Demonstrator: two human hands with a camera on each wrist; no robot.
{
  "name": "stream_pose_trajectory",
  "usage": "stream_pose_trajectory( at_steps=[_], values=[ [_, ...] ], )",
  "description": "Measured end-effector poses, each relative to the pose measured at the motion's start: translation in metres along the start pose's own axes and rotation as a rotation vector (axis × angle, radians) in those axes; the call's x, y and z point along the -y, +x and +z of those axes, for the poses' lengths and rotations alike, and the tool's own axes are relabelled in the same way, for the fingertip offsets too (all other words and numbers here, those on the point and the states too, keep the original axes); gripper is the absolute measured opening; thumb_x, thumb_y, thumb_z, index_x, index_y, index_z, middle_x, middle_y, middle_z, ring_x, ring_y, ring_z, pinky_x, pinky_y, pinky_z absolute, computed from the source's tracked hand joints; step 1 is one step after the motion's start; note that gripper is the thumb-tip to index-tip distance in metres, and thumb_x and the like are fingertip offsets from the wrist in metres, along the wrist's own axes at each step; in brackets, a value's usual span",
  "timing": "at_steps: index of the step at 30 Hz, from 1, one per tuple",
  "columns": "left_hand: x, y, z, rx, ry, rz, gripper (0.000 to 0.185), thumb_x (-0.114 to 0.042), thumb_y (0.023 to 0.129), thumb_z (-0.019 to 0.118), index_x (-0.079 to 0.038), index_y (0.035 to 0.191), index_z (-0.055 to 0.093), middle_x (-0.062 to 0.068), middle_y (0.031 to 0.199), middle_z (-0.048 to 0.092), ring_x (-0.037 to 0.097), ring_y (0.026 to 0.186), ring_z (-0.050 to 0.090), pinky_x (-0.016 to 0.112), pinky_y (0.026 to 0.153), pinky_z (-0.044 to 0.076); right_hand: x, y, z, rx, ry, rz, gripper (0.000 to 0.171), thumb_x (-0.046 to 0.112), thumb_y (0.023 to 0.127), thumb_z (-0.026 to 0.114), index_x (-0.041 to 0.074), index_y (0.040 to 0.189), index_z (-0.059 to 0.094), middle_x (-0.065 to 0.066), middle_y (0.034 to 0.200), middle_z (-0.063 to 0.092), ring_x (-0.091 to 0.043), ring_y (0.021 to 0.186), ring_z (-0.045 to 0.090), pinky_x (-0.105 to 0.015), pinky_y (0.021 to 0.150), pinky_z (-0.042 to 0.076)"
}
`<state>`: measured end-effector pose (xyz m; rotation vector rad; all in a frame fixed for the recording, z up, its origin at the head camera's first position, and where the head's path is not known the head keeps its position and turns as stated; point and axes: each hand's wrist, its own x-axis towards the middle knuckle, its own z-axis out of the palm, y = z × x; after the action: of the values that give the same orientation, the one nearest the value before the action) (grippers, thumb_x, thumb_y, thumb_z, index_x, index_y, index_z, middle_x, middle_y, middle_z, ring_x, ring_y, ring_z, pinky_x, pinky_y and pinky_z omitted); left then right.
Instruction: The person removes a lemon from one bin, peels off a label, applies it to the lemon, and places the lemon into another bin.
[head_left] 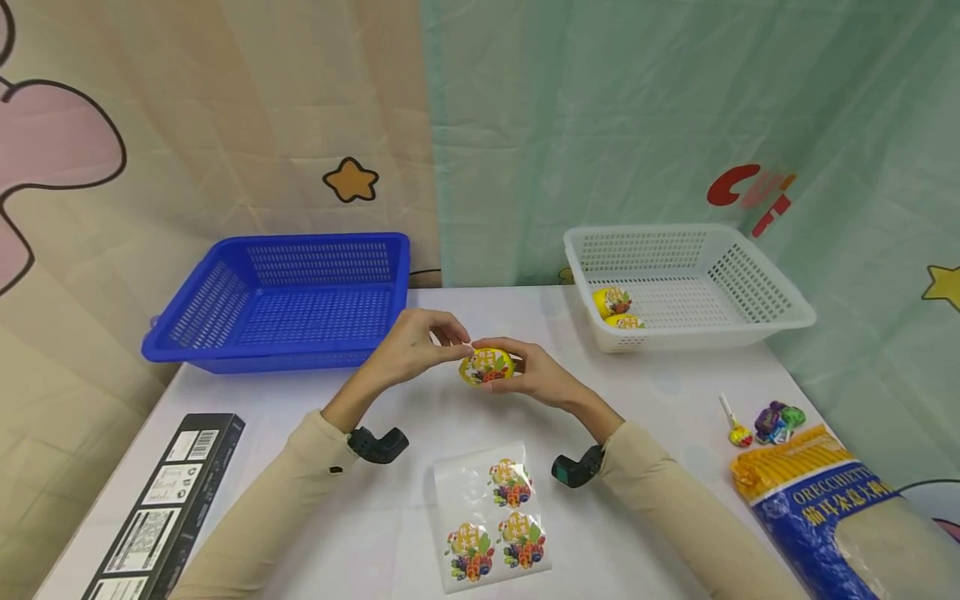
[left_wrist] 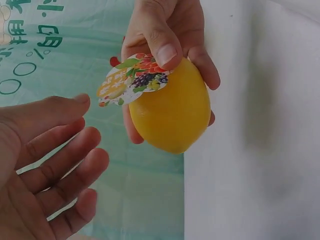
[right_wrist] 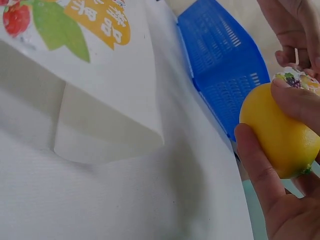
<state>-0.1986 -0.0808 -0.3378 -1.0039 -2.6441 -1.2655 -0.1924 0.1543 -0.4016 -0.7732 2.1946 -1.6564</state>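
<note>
My right hand (head_left: 536, 375) holds a yellow lemon (left_wrist: 175, 117), its fingers curled around the fruit. A round sticker (left_wrist: 130, 82) with a colourful fruit print lies partly on the lemon, pressed by the right thumb. One side of the sticker stands off the skin in the left wrist view. Close to that loose edge is my left hand (head_left: 408, 346), thumb and fingers relaxed and a small gap from the sticker. A white sticker sheet (head_left: 457, 479) with three fruit-print stickers lies on the table below the hands.
A blue basket (head_left: 277, 354) stands at the back left. In the white basket (head_left: 705, 336) at the back right lie two yellow lemons (head_left: 602, 302) with stickers. A dark box (head_left: 168, 492) lies left; a lollipop (head_left: 738, 435), wrapped candies (head_left: 780, 421) and an orecchiette bag (head_left: 847, 517) lie right.
</note>
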Motion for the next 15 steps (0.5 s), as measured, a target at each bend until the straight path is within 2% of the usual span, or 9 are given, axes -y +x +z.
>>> stream_pose_trajectory(
  at_steps=[2, 4, 8, 11, 15],
  values=[
    [-0.003, -0.001, 0.0, -0.031, 0.017, 0.066, 0.006, -0.013, 0.081, 0.081, -0.012, 0.085, 0.076, -0.007, 0.076, 0.067, 0.01, 0.071, 0.059, 0.029, 0.062, 0.047, -0.001, 0.0, 0.0, 0.001, -0.006, -0.001, 0.059, 0.007, 0.085, 0.076, 0.015, 0.14, 0.055, -0.005, 0.136, 0.054, -0.022, 0.105, 0.061, -0.033, 0.086, 0.053],
    [-0.005, -0.002, 0.002, -0.033, 0.037, 0.164, 0.007, -0.01, 0.08, 0.081, -0.011, 0.085, 0.077, -0.007, 0.076, 0.066, 0.01, 0.069, 0.057, 0.028, 0.061, 0.046, -0.002, 0.0, 0.0, 0.004, -0.007, -0.003, 0.059, 0.007, 0.085, 0.076, 0.015, 0.14, 0.055, -0.005, 0.135, 0.055, -0.022, 0.105, 0.061, -0.033, 0.087, 0.053],
    [-0.013, -0.004, 0.01, 0.03, 0.112, 0.335, 0.007, -0.006, 0.079, 0.081, -0.008, 0.084, 0.077, -0.004, 0.077, 0.065, 0.012, 0.069, 0.058, 0.024, 0.06, 0.047, -0.002, -0.001, 0.001, 0.02, 0.016, -0.01, 0.059, 0.006, 0.085, 0.075, 0.011, 0.14, 0.053, -0.008, 0.136, 0.054, -0.022, 0.103, 0.061, -0.032, 0.086, 0.053],
    [-0.017, -0.006, 0.016, 0.074, 0.207, 0.37, 0.007, -0.007, 0.079, 0.082, -0.01, 0.083, 0.077, -0.004, 0.079, 0.066, 0.012, 0.072, 0.058, 0.022, 0.061, 0.049, -0.001, -0.001, 0.002, 0.036, 0.049, -0.003, 0.06, 0.007, 0.085, 0.076, 0.01, 0.141, 0.053, -0.009, 0.137, 0.053, -0.022, 0.101, 0.062, -0.032, 0.085, 0.053],
    [-0.018, -0.006, 0.022, 0.103, 0.315, 0.343, 0.006, -0.012, 0.079, 0.083, -0.014, 0.081, 0.077, -0.007, 0.08, 0.066, 0.01, 0.075, 0.057, 0.02, 0.063, 0.048, 0.0, 0.0, 0.003, 0.04, 0.061, 0.015, 0.061, 0.008, 0.085, 0.077, 0.01, 0.141, 0.052, -0.01, 0.134, 0.055, -0.022, 0.099, 0.064, -0.031, 0.083, 0.054]
  ],
)
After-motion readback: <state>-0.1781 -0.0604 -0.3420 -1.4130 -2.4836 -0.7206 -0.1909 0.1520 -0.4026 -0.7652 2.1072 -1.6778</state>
